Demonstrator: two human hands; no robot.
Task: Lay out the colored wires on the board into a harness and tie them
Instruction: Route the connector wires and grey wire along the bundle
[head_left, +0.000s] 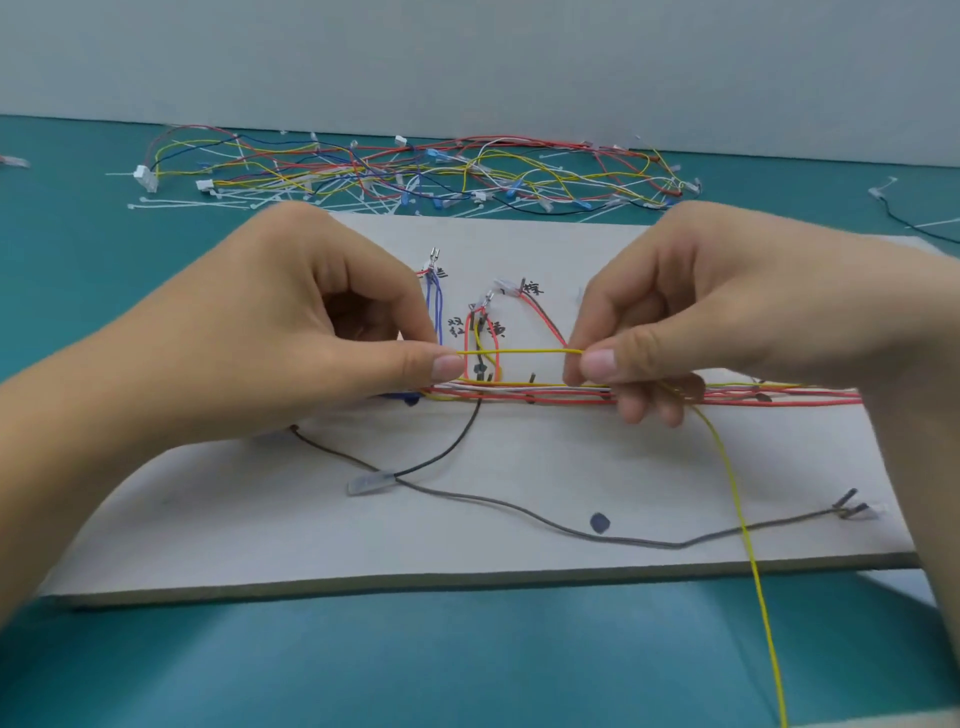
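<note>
The left hand (291, 332) and the right hand (691, 312) each pinch the yellow wire (519, 352), straight between them above the wire bundle (561, 395) on the board (519, 519), whose right part hides behind the right wrist, the wire's tail cut off below.

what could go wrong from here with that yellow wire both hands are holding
The yellow wire, pinched taut between the left hand and right hand, trails off the near edge of the board; pulling might drag the loose grey wire it crosses. Lowering it could disturb the laid bundle.
</note>
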